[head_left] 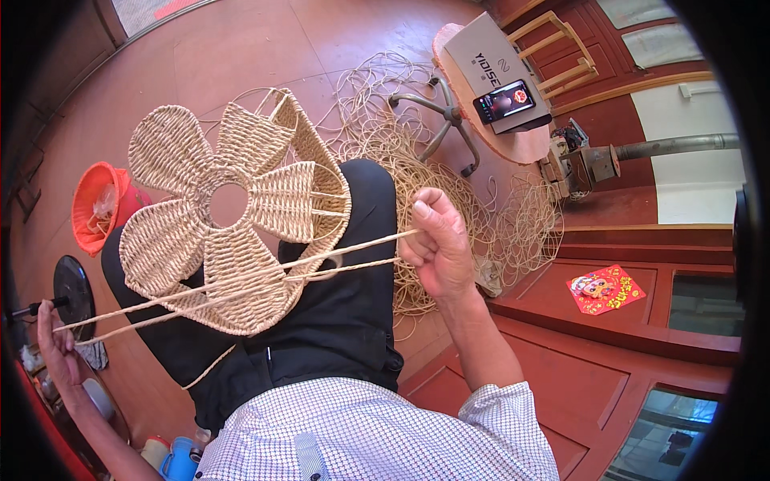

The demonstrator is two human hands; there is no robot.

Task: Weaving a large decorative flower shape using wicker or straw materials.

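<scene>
Left hand: the person's left hand is raised at the far left, fingers mostly straight, two strands of stretched cord reaching them; whether it grips them, one cannot tell
Bucket: a red bucket stands on the floor near the person's knee, clear plastic inside
Loose end: a short length of cord trails over the dark trousers, below the woven piece
Lap: the flower-shaped woven piece, petals around a round hole, lies across the thighs, both strands crossing above its near part
Right hand: the right hand is clamped on the stretched cord, fingers curled, thumb pressed down, beside the woven piece
Floor: a tangled cord heap spreads beyond the right hand
Table: a phone leans against a box on the small table
Door: a red paper picture hangs at far right
</scene>
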